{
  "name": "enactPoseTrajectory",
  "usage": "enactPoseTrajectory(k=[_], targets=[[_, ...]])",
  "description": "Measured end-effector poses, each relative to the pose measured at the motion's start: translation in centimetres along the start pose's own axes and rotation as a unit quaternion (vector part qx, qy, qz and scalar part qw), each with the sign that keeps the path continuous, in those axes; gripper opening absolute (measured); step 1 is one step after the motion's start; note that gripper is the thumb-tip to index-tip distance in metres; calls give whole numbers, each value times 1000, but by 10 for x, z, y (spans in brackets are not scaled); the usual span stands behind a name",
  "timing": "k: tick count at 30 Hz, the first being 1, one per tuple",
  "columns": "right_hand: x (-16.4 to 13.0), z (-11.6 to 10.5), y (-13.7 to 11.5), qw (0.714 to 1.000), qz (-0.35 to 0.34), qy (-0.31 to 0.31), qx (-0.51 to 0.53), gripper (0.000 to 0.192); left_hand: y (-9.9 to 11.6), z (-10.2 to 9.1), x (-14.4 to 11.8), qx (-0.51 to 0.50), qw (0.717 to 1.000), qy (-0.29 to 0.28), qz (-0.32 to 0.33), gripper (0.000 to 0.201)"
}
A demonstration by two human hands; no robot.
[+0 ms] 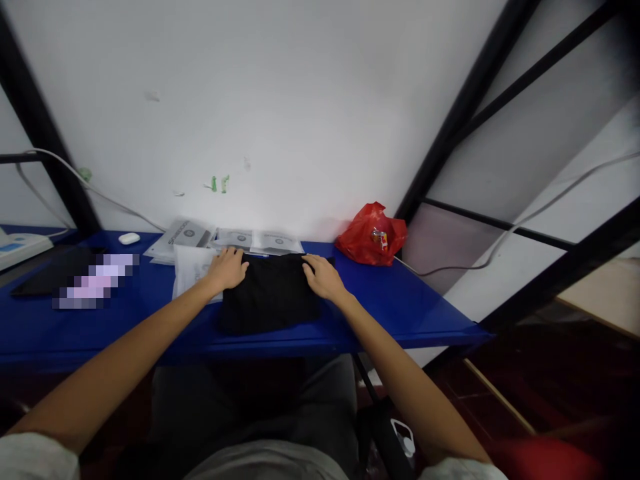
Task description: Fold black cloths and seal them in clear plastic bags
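A folded black cloth [271,295] lies flat near the front edge of the blue table [395,300]. My left hand [229,269] rests on its far left corner, palm down with the thumb apart from the fingers. On the far right corner lies my right hand [322,275], also palm down, fingers stretched forward. Neither hand appears to grip the fabric. Partly under my left hand and forearm is a white plastic packet [187,270], which the cloth overlaps on its right side.
Behind the cloth, printed packets [183,235] lie against the wall. A red plastic bag [373,237] sits at the back right. To the left are a white case [129,238], a dark flat object [40,277], a blurred-out item and a white device [23,248].
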State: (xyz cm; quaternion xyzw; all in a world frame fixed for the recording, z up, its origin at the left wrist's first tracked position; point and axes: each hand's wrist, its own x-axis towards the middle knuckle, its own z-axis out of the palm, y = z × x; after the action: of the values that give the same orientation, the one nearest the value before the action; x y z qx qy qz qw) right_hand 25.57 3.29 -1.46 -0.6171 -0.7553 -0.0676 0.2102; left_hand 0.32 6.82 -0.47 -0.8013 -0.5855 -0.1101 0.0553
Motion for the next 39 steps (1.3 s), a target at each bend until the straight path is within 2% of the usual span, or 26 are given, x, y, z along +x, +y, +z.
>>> enactPoseTrajectory(k=[2,4,9,22,30,34,39], targets=[[-4,8,3,999,-21,-30,32,45,-6,12,-5,-32,998,-49,-10,48],[-8,19,9,997,-16,-59,46,49,-13,23,-7,-51,997,-58,-1,52],[-11,37,22,996,12,-56,68,46,-28,43,-7,-102,995,-18,4,56],[-11,44,29,993,21,-27,109,44,-42,55,-4,-156,987,29,37,52],[-11,44,31,993,25,-19,115,41,-50,45,-12,-173,982,0,68,58],[-11,43,29,994,37,-18,99,39,-70,37,-21,-163,982,-6,93,59],[-12,40,25,995,47,-19,88,39,-93,28,-21,-93,991,-24,88,54]])
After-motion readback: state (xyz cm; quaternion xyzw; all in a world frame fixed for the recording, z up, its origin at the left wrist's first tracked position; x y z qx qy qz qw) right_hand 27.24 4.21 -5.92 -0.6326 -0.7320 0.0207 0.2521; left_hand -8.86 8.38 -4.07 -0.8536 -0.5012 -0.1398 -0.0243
